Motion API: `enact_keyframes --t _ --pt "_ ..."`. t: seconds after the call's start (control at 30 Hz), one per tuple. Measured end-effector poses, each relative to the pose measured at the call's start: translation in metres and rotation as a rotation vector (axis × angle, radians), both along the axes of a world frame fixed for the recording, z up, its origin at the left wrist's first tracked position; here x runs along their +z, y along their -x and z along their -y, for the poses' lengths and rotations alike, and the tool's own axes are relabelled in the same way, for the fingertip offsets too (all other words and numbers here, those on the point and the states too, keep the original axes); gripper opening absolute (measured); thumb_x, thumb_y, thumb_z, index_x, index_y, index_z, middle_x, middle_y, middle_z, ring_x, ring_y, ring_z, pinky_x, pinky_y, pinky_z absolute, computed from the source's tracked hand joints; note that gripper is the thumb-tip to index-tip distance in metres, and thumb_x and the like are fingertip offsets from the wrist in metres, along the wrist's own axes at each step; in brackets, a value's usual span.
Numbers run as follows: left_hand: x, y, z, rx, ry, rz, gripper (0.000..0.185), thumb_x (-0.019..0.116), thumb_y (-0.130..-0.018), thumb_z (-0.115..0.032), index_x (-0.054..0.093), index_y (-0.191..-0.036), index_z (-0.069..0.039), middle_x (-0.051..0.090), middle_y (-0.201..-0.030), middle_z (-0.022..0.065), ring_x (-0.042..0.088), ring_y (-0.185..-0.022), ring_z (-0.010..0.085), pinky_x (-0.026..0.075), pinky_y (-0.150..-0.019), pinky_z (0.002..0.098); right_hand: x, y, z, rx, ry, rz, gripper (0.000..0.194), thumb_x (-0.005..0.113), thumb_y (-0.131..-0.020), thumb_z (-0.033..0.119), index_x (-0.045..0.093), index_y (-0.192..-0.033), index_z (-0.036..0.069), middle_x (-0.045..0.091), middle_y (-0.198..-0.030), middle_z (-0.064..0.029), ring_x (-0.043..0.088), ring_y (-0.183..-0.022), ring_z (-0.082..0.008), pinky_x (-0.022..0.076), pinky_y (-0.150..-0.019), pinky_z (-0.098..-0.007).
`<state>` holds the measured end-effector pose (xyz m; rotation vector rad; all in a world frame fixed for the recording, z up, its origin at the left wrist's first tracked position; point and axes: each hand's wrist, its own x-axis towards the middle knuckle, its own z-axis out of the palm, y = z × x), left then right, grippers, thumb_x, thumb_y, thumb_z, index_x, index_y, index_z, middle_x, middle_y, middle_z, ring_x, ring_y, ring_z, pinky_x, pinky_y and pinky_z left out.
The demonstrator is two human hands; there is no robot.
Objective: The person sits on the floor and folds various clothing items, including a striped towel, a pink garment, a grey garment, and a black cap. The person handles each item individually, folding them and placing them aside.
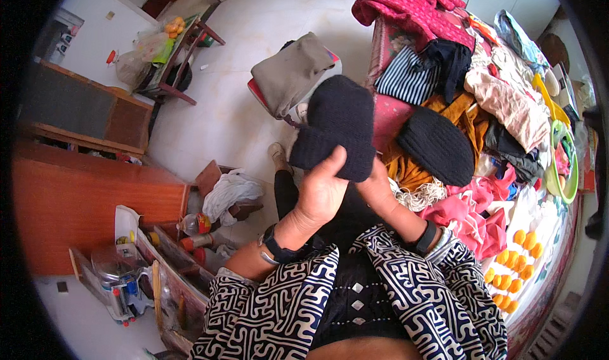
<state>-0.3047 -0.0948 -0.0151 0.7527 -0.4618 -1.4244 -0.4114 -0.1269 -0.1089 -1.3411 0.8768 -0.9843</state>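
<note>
A black knitted piece, like a folded hat (340, 108), is held up in front of me between both hands. My left hand (323, 188) grips its lower edge, the thumb lying over the front of the knit. Fingers of my right hand (378, 184) are mostly hidden behind the lower right corner. To the right of it, a second black ribbed knit hat (437, 146) rests on mustard-coloured cloth (404, 167). A hank of white cord (423, 194) lies just below that hat, beside pink cloth (471, 212).
A stool covered with grey cloth (292, 72) stands ahead on the pale floor. Heaped clothes, including striped fabric (409, 77), cover the bed on the right, with a green basin (552, 169) and orange fruits (511, 260). A wooden bench (166, 86) and sewing machine (126, 284) are left.
</note>
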Motion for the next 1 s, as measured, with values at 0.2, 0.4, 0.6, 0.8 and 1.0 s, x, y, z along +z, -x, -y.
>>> enact_keyframes --t 0.2,0.4,0.6,0.8,1.0 --pt "0.002 -0.04 -0.004 0.1 0.24 1.038 0.029 0.069 -0.084 -0.017 0.063 -0.107 -0.001 0.064 -0.104 0.0102 0.06 -0.094 0.0249 0.045 -0.087 0.0341 -0.023 0.048 0.03 -0.267 -0.331 0.416 0.034 0.045 -0.091 0.0 0.052 -0.124 0.0 0.061 -0.11 -0.0049 0.061 -0.093 -0.0141 0.0491 -0.083 -0.0266" --pt "-0.003 -0.054 -0.007 0.103 0.303 1.344 0.043 0.071 -0.083 -0.029 0.06 -0.108 0.003 0.061 -0.103 0.0159 0.057 -0.094 0.0327 0.044 -0.084 0.0377 -0.047 0.07 0.024 -0.072 -0.433 0.358 0.051 0.047 -0.095 0.042 0.051 -0.124 0.001 0.063 -0.109 -0.0134 0.065 -0.091 -0.0241 0.053 -0.08 -0.0341" --pt "0.001 -0.031 -0.008 0.075 0.388 1.506 0.033 0.059 -0.091 -0.03 0.063 -0.095 0.003 0.063 -0.094 0.017 0.059 -0.088 0.0328 0.046 -0.079 0.0404 -0.034 0.051 0.012 0.57 -0.784 0.098 0.064 0.034 -0.094 0.057 0.054 -0.116 0.0 0.065 -0.1 -0.0161 0.066 -0.082 -0.0253 0.054 -0.074 -0.0356" --pt "-0.009 -0.016 -0.002 0.119 1.011 1.898 0.038 0.062 -0.088 -0.031 0.062 -0.109 0.0 0.065 -0.102 0.0145 0.06 -0.095 0.031 0.044 -0.088 0.0412 -0.01 0.018 -0.027 0.883 -0.067 -0.331 0.061 0.058 -0.09 0.037 0.041 -0.135 0.0 0.058 -0.119 -0.0154 0.059 -0.104 -0.0241 0.0446 -0.093 -0.0335" --pt "-0.023 0.003 -0.007 -0.293 0.566 1.577 0.046 0.057 -0.089 -0.041 0.06 -0.117 -0.005 0.058 -0.123 0.0145 0.052 -0.115 0.0322 0.037 -0.101 0.0441 -0.028 0.014 -0.002 0.293 0.403 -0.394 0.065 0.058 -0.09 0.038 0.036 -0.138 0.001 0.048 -0.129 -0.0161 0.047 -0.116 -0.0269 0.0348 -0.1 -0.0357"
